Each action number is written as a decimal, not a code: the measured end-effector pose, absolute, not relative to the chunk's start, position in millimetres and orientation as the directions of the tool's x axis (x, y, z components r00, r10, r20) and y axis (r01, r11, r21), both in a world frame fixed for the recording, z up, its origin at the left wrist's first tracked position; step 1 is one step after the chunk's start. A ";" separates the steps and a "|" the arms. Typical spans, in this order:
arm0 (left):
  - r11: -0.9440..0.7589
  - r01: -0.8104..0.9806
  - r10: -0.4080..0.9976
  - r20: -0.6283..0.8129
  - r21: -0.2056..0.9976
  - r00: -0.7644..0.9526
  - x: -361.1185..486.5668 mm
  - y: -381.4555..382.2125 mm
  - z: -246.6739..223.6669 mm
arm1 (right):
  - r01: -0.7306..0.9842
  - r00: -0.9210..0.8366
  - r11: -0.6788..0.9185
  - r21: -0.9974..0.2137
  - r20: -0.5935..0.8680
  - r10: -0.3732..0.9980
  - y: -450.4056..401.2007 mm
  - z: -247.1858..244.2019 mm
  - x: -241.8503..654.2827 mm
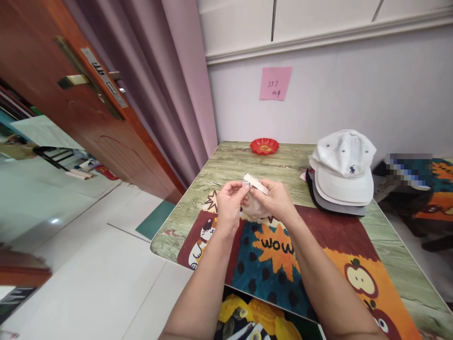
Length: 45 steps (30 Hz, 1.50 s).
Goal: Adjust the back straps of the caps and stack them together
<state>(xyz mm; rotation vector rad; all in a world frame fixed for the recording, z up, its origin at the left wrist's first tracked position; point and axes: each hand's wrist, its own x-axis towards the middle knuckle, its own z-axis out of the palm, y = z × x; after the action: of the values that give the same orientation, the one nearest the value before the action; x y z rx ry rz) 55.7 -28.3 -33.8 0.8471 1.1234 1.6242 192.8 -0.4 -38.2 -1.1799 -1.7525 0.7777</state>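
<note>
Both hands meet over the near half of the table. My right hand (276,198) is closed around a slim white box-like piece (256,184), its long side tilted down to the right. With thumb and fingers pinched together, my left hand (231,196) grips a small pale piece (246,183) at the left end of that white piece; its kind is too small to make out. Beneath the fingers shows a pale, soft-looking patch (255,208), partly covered by the hands. A colourful desk mat (269,269) with "WOW" on it lies below.
On the wood-patterned table (230,163), a red scalloped dish (264,146) stands at the back. Stacked caps (343,170), white on top, sit at the right. A pink note (275,83) is on the wall. Left are a purple curtain (159,85) and a wooden door (116,141).
</note>
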 end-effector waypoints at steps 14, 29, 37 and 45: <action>-0.116 -0.464 0.954 -0.032 0.878 -0.299 47.7 -23.2 -34.5 | 0.273 -0.155 0.391 -0.879 0.361 0.919 -5.7 -22.1 202.1; -0.043 -0.515 0.966 -0.096 0.856 -0.240 49.6 -21.7 -33.8 | 0.581 -0.055 0.391 -0.714 0.445 0.894 -12.2 -23.3 194.7; -0.067 -0.517 0.968 -0.069 0.854 -0.241 53.7 -25.9 -36.6 | 0.565 -0.082 0.382 -0.731 0.411 0.908 -10.8 -23.9 194.6; -0.055 -0.506 0.972 -0.071 0.861 -0.226 55.0 -25.1 -33.5 | 0.571 -0.169 0.422 -0.705 0.402 0.900 -11.5 -18.2 199.9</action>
<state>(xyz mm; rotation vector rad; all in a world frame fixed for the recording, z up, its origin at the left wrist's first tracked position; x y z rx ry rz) 55.0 -25.1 -33.5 0.6736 0.9652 1.5794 199.9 -11.5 -18.2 -1.2562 -1.8580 0.5075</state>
